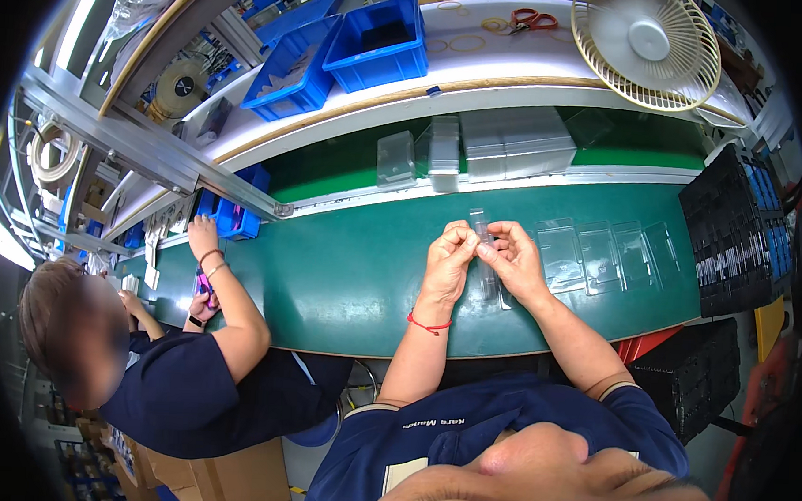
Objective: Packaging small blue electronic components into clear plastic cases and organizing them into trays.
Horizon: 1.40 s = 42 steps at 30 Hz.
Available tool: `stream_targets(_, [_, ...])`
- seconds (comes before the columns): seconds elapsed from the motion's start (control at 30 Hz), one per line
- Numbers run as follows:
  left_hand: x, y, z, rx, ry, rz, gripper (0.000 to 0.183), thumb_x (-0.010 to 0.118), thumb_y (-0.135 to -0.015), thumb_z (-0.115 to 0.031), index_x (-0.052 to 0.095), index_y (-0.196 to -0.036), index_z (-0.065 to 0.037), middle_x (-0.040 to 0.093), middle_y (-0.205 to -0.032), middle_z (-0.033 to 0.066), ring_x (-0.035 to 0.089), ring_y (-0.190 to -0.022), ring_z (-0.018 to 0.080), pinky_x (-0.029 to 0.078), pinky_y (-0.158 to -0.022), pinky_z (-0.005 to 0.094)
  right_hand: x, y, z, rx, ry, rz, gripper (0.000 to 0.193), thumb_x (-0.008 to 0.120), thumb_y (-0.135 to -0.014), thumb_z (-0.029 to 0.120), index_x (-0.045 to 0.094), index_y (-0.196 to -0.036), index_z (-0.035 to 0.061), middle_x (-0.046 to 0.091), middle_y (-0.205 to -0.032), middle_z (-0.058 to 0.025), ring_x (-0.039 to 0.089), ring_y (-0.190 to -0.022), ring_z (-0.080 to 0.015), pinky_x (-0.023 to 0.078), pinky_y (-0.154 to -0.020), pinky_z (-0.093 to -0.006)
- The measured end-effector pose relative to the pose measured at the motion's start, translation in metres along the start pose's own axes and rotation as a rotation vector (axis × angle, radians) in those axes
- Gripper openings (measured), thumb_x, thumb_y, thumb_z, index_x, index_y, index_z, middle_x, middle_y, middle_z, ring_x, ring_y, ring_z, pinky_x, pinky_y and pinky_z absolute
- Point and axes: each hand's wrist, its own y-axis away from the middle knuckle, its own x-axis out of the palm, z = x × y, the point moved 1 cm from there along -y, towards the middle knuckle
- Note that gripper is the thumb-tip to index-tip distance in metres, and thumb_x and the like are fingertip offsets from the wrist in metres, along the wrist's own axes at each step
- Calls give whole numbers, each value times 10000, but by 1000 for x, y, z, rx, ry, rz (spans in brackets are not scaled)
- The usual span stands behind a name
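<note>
Over the green worktable (356,275), my left hand (449,261) and my right hand (517,265) meet with fingers and thumbs pinched together. Between them stands a narrow clear plastic piece (478,220), its upper end poking above my fingertips. It looks like a thin transparent blister or case; my fingers cover its middle. A clear edge also shows below, between my wrists, but I cannot tell whether it belongs to the same piece. Right of my right hand, several shallow clear plastic trays (600,256) lie overlapping in a row.
Stacks of clear plastic boxes (518,147) stand under the shelf behind my hands. On the shelf sit blue bins (377,51), red-handled scissors (534,20) and a fan (647,40). A black crate (733,231) borders the right. At left a co-worker (194,349) handles something purple.
</note>
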Motion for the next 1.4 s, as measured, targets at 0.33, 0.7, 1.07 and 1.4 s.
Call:
stream_targets(0.33, [-133,-10,-99,92,-37,-473,88,638,-838,-96,612,-915,-64,615,-870,52,594,-847,207,503,-756,432,21,21,20,-218,561,122,594,782,-686,393,558,-1101,31,504,-1234,-258,575,-978,-329,511,-788,-393])
stream_targets(0.7, [-126,-19,-90,570,-1809,-919,466,670,-829,-216,539,-1227,-13,453,-1232,236,453,-1108,319,377,-942,425,-7,27,44,-527,818,3,439,763,-689,341,618,-969,37,506,-1246,-225,495,-1087,-389,423,-906,-455])
stream_targets(1.07, [45,66,2,292,-1795,98,797,760,-644,-519,515,-1295,-130,379,-1343,251,331,-1269,410,253,-1041,530,-304,68,43,-139,1359,-460,446,639,-817,361,619,-1103,20,595,-1160,-175,521,-1115,-323,356,-962,-422])
stream_targets(1.4, [25,45,-9,308,-1797,287,775,786,-615,-500,566,-1245,-107,442,-1328,206,353,-1290,387,237,-1061,556,-261,58,20,-104,1434,-607,471,573,-863,412,609,-1122,21,556,-1192,-220,487,-1137,-351,357,-961,-439])
